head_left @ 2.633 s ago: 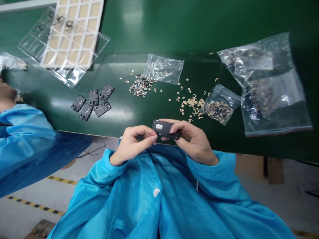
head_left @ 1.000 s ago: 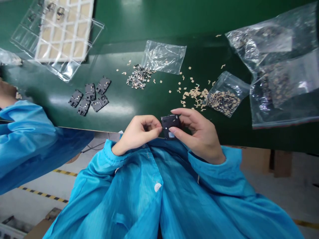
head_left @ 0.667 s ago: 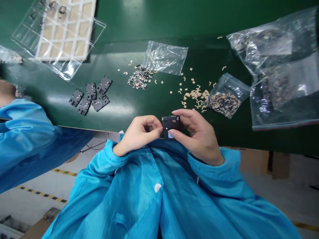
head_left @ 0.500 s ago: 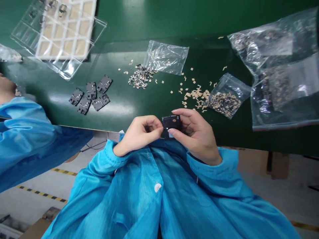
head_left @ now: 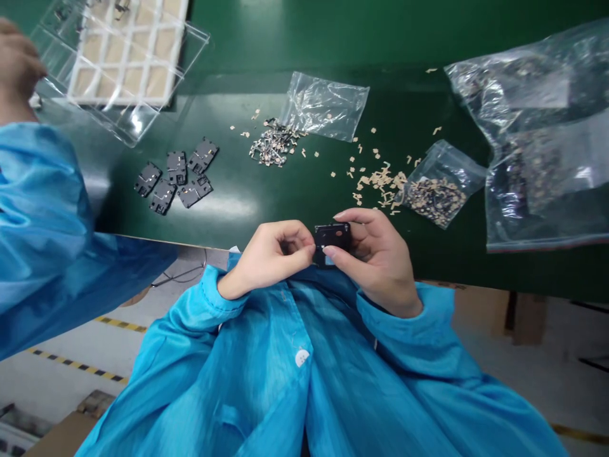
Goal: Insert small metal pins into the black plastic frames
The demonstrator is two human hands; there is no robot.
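A small black plastic part (head_left: 333, 236), flat and roughly square with a round reddish spot near its upper right, is held close to the table's front edge. My right hand (head_left: 378, 260) grips its right side, thumb on the face and fingers on the far edge. Part of a pale blue patch shows beside that thumb. At the left edge of the part, my left hand (head_left: 278, 254) has thumb and forefinger closed in a pinch. What sits between those fingertips is hidden. Beyond lie a heap of small metal pieces (head_left: 273, 145) and scattered tan pieces (head_left: 380, 179).
Several similar black parts (head_left: 177, 167) lie to the left on the green table (head_left: 266, 203). Clear bags (head_left: 328, 105) lie at centre, with a filled bag (head_left: 435, 193) and larger bags (head_left: 547, 158) rightward. A compartment tray (head_left: 128, 57) is back left, near a co-worker's hand (head_left: 16, 70).
The co-worker's hand and sleeve at the left have moved up and away toward the tray. My hands keep their hold on the black part; the view has shifted slightly.
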